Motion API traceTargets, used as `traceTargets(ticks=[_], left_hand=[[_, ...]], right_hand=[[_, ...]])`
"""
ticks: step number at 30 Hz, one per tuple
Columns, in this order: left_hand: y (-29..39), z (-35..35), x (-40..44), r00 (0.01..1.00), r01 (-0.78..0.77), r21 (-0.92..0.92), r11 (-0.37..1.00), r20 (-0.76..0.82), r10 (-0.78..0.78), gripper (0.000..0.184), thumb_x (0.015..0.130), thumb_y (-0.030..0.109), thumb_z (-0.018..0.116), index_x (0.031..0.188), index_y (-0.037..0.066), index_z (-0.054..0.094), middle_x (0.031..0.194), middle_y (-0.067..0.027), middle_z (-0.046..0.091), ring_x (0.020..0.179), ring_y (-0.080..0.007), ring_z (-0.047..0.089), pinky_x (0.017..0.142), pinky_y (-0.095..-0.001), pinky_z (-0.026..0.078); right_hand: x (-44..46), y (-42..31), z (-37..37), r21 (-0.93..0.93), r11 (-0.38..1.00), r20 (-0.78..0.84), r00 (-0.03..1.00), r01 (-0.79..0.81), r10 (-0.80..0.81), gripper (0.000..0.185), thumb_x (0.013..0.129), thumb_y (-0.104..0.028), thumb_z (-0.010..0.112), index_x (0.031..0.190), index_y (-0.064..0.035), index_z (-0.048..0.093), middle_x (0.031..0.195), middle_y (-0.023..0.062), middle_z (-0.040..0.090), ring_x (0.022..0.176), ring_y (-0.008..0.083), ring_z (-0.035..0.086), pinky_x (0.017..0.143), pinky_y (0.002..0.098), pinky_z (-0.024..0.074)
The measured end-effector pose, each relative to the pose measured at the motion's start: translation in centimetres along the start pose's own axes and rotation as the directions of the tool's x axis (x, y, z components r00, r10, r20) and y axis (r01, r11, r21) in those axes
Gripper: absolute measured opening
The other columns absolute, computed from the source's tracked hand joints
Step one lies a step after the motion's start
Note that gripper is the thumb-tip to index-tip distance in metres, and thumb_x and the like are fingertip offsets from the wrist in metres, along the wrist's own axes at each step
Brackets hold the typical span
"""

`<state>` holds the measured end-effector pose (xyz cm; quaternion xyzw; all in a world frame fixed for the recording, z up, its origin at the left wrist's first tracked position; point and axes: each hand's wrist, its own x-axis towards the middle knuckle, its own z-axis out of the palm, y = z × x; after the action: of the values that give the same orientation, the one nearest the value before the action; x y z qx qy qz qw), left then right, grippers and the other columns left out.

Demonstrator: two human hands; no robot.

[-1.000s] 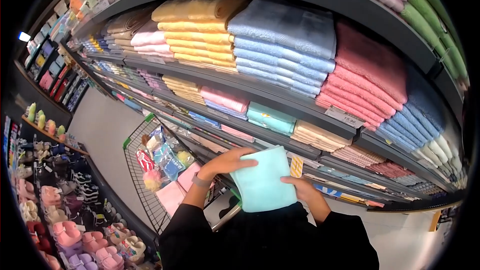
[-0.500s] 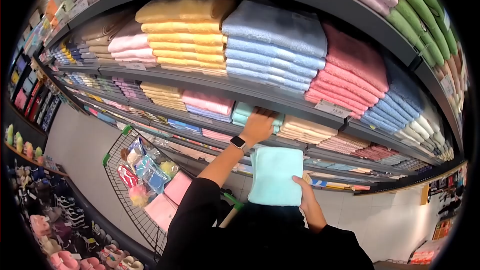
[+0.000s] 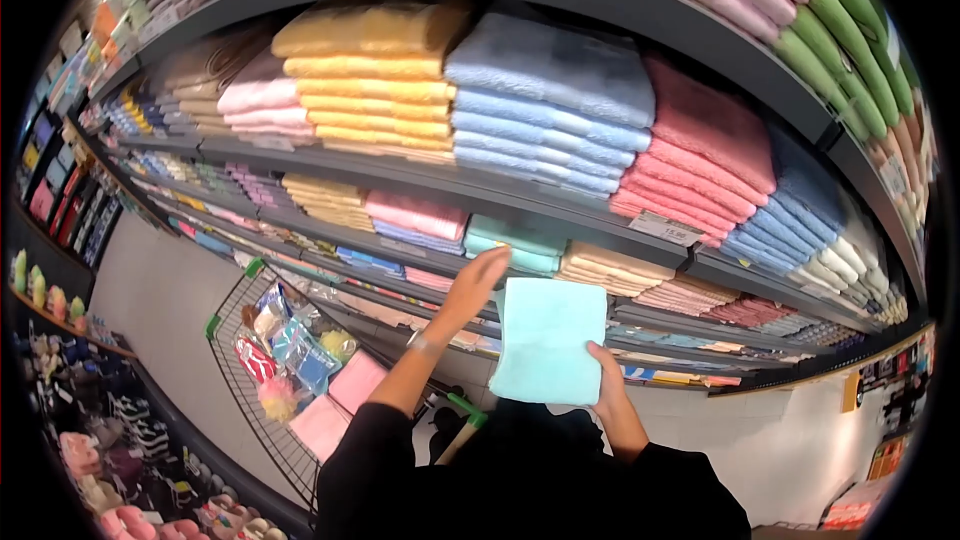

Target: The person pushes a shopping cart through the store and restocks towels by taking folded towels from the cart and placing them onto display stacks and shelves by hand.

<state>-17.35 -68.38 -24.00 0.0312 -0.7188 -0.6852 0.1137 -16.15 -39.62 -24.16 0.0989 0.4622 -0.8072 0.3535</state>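
A folded mint-green towel [image 3: 550, 340] is held upright in front of me, gripped at its right edge by my right hand [image 3: 610, 392], thumb on the front face and fingers behind. My left hand [image 3: 474, 288] is off the towel's upper left corner, seen edge-on with its fingers stretched out and no item visible in it. Just beyond that hand, a stack of mint-green towels [image 3: 515, 243] lies on the middle shelf. A band circles my left wrist.
Folded yellow towels [image 3: 375, 90], blue towels [image 3: 550, 105] and coral towels [image 3: 695, 155] fill the shelf above. At left stands a wire shopping cart [image 3: 245, 395] with packaged goods and pink folded cloths [image 3: 325, 425]. Slippers [image 3: 130, 520] line a display at lower left.
My left hand has drawn back from the mint stack toward me and turned at the wrist. The towel in my right hand has risen slightly.
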Motion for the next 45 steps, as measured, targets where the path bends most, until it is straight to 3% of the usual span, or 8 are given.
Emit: traceTargets(ticks=[6, 16, 20, 23, 27, 30, 37, 45], left_hand=[[-2.5, 2.5, -9.0, 0.903, 0.421, -0.648, 0.635, 0.232, -0.362, 0.069, 0.099, 0.051, 0.044, 0.142, -0.002, 0.036, 0.133, -0.0172, 0.053, 0.118, -0.0266, 0.054, 0.103, -0.0418, 0.04], [9.7, -1.2, -10.1, 0.99, 0.082, 0.084, 0.993, -0.119, -0.072, 0.046, 0.088, 0.017, 0.068, 0.125, -0.002, 0.049, 0.108, -0.0168, 0.064, 0.094, -0.0222, 0.065, 0.081, -0.0336, 0.052], [12.0, 2.8, -10.3, 0.986, -0.153, 0.778, 0.61, 0.076, 0.151, 0.042, 0.084, 0.016, 0.065, 0.122, 0.004, 0.054, 0.104, -0.0165, 0.063, 0.084, -0.0357, 0.064, 0.067, -0.039, 0.053], [11.3, 5.8, -10.9, 0.925, -0.375, 0.834, 0.405, 0.305, 0.228, 0.044, 0.077, 0.008, 0.061, 0.121, 0.007, 0.056, 0.099, -0.0102, 0.058, 0.079, -0.0256, 0.06, 0.067, -0.0381, 0.05], [9.6, 5.4, -12.4, 0.81, -0.585, 0.726, 0.362, 0.503, 0.301, 0.038, 0.078, 0.005, 0.058, 0.116, 0.007, 0.059, 0.109, -0.0092, 0.057, 0.099, -0.0252, 0.057, 0.088, -0.0381, 0.047], [9.8, 3.6, -13.4, 0.782, -0.622, 0.699, 0.353, 0.535, 0.319, 0.027, 0.079, 0.006, 0.057, 0.106, 0.008, 0.061, 0.114, -0.0085, 0.059, 0.113, -0.0267, 0.055, 0.099, -0.0395, 0.043], [10.2, 0.5, -12.4, 0.848, -0.477, 0.8, 0.364, 0.309, 0.431, 0.018, 0.082, 0.005, 0.057, 0.1, 0.007, 0.061, 0.125, -0.011, 0.059, 0.124, -0.0313, 0.051, 0.104, -0.0421, 0.038], [4.2, -0.7, -11.6, 0.932, 0.184, -0.57, 0.801, -0.158, -0.326, 0.049, 0.091, 0.009, 0.059, 0.136, -0.002, 0.043, 0.135, -0.0144, 0.05, 0.122, -0.023, 0.049, 0.103, -0.0357, 0.04]], right_hand=[[0.0, -0.3, 3.3, 0.001, 1.0, 0.03, 0.999, -0.029, 0.029, 0.072, 0.087, -0.033, 0.065, 0.141, 0.004, 0.035, 0.131, 0.0228, 0.051, 0.12, 0.0334, 0.051, 0.099, 0.042, 0.0449], [1.3, 0.1, -0.7, -0.582, 0.812, 0.219, 0.97, 0.043, 0.106, 0.047, 0.1, -0.036, 0.048, 0.13, 0.0002, 0.05, 0.117, 0.0147, 0.064, 0.104, 0.0225, 0.063, 0.092, 0.0357, 0.0501], [0.7, -1.2, 4.0, -0.292, 0.956, 0.355, 0.93, 0.019, 0.09, 0.058, 0.102, -0.047, 0.036, 0.136, -0.0002, 0.046, 0.125, 0.0175, 0.06, 0.116, 0.0277, 0.057, 0.102, 0.0451, 0.0441], [1.9, 0.4, 5.6, 0.293, 0.916, 0.345, 0.924, -0.274, 0.166, 0.064, 0.099, -0.052, 0.035, 0.14, -0.0027, 0.043, 0.138, 0.0163, 0.05, 0.119, 0.0327, 0.055, 0.1, 0.0474, 0.0456], [5.7, 3.0, 1.5, -0.026, 0.995, 0.338, 0.938, 0.093, -0.079, 0.064, 0.098, -0.052, 0.038, 0.141, -0.0058, 0.043, 0.138, 0.016, 0.051, 0.125, 0.0331, 0.05, 0.107, 0.0502, 0.0377], [5.9, 1.6, 1.7, 0.545, 0.685, 0.613, 0.787, -0.484, 0.069, 0.069, 0.097, -0.055, 0.038, 0.142, -0.0031, 0.042, 0.141, 0.0184, 0.048, 0.125, 0.0333, 0.051, 0.108, 0.0492, 0.0371], [6.0, -1.6, 2.5, 0.105, 0.96, 0.376, 0.904, -0.26, 0.204, 0.072, 0.092, -0.05, 0.054, 0.139, 0.0028, 0.04, 0.135, 0.0222, 0.05, 0.122, 0.0339, 0.052, 0.103, 0.0457, 0.0421], [4.0, -1.6, 4.3, 0.131, 0.978, 0.242, 0.962, -0.161, 0.126, 0.06, 0.089, -0.028, 0.062, 0.136, 0.0043, 0.041, 0.126, 0.02, 0.055, 0.115, 0.0304, 0.056, 0.097, 0.042, 0.0462]])
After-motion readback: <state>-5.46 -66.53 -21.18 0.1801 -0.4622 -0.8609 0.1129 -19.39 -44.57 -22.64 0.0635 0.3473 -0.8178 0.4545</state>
